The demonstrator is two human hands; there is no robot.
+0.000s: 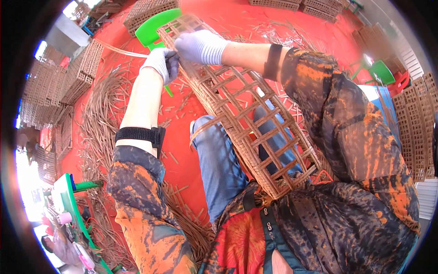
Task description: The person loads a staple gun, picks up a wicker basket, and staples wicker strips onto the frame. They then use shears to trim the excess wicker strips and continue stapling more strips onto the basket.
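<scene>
A long brown woven wicker frame point(251, 109) with an open lattice top lies across my lap. It slopes away from my waist toward a green chair point(157, 25). My left hand point(162, 64), in a pale glove with dark fingertips, is closed beside the frame's far left edge. A light brown wicker strip point(122, 50) runs off to the left from it. My right hand point(200, 47), gloved in white, has its fingers curled over the far end of the weave. What those fingers grip is hidden. Another strip point(205, 128) sticks out from the frame's left side over my knee.
Loose brown strips point(107, 109) lie heaped on the red floor point(182, 160) at left, with short offcuts scattered around. Stacked woven panels point(54, 86) stand at left, more point(415, 123) at right. A green chair point(381, 72) is at right. Another person point(64, 244) is at lower left.
</scene>
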